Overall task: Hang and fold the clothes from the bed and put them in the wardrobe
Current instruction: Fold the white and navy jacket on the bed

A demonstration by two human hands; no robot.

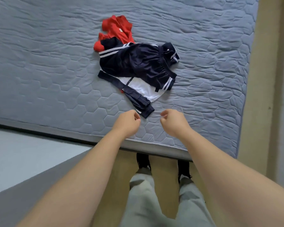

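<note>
Loosely curled and empty, our left hand [128, 122] and right hand [173, 122] hovered; tugging the navy striped garment [138, 66] could drag the tangled red garment [115, 30] along.

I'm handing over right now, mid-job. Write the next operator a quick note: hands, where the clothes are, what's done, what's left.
Left hand: fingers loosely curled, holding nothing, over the mattress, just short of the navy cuff.
Right hand: the same, empty, beside the left.
Clothes: crumpled together mid-mattress. The red garment is farthest, the navy striped garment lies on top in the middle, and the white garment is partly under it.
Done: nothing in view is folded or hung.
Left: every piece. The wardrobe and hangers are out of view.
</note>
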